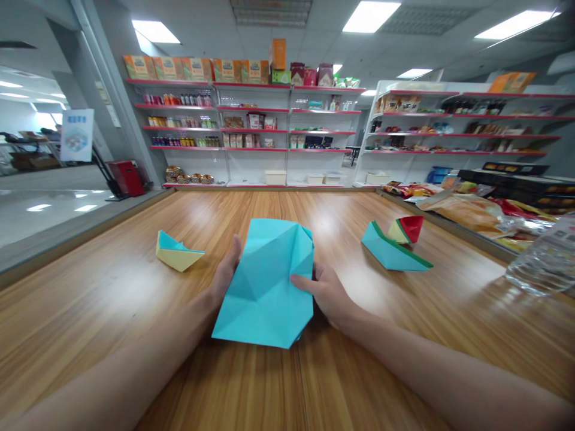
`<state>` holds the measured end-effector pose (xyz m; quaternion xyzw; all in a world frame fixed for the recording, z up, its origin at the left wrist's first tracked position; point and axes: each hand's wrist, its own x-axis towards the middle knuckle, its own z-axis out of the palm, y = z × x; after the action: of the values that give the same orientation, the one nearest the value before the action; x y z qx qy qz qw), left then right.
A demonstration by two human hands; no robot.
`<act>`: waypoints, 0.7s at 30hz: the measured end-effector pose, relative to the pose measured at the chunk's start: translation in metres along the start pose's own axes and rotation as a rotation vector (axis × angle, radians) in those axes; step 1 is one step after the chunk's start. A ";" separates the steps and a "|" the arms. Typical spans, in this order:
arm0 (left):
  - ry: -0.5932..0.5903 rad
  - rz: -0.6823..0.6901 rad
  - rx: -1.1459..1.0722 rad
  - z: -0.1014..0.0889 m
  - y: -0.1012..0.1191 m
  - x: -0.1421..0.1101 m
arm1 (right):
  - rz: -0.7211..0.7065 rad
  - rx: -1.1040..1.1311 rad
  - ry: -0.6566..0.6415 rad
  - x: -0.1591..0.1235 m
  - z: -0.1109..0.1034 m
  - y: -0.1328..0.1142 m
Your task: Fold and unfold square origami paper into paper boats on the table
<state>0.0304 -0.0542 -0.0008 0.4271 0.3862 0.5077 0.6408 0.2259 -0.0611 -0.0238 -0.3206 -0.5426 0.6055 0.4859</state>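
Note:
A creased light-blue sheet of paper [265,281], partly folded along its right side, is held up above the table in front of me. My right hand [330,293] grips its right edge, thumb pressed on the front and fingers behind. At the left edge is my left hand [227,269], thumb pointing up beside the paper; its other fingers are hidden behind the sheet. To the left sits a yellow and blue paper boat [179,254]. On the right stand a blue and green paper boat [393,248] and a red and yellow paper boat [408,230], close together.
The wooden table [135,311] has a raised rim. A clear plastic bottle [545,257] lies at the right, near packaged snacks [476,215] and black boxes [516,185] beyond the rim. Stocked shelves [251,129] line the back.

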 end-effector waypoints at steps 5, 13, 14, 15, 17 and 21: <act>-0.077 -0.088 -0.070 -0.012 -0.004 0.011 | 0.086 -0.044 -0.107 0.003 -0.006 -0.001; 0.138 0.276 0.408 -0.012 -0.021 0.021 | 0.131 -0.006 0.072 0.003 -0.007 0.003; 0.207 0.390 0.575 -0.010 -0.022 0.019 | 0.127 -0.021 0.103 0.003 -0.007 0.003; 0.286 0.504 0.749 -0.007 -0.024 0.017 | 0.116 -0.050 0.124 0.003 -0.007 0.003; 0.348 0.660 1.086 0.001 -0.027 0.011 | 0.090 -0.125 0.123 0.002 -0.006 0.004; -0.002 0.732 1.318 0.015 -0.030 -0.003 | 0.066 -0.214 0.063 0.001 -0.003 0.003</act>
<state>0.0535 -0.0634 -0.0233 0.8236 0.4428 0.3516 0.0437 0.2279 -0.0587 -0.0277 -0.4073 -0.5778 0.5494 0.4454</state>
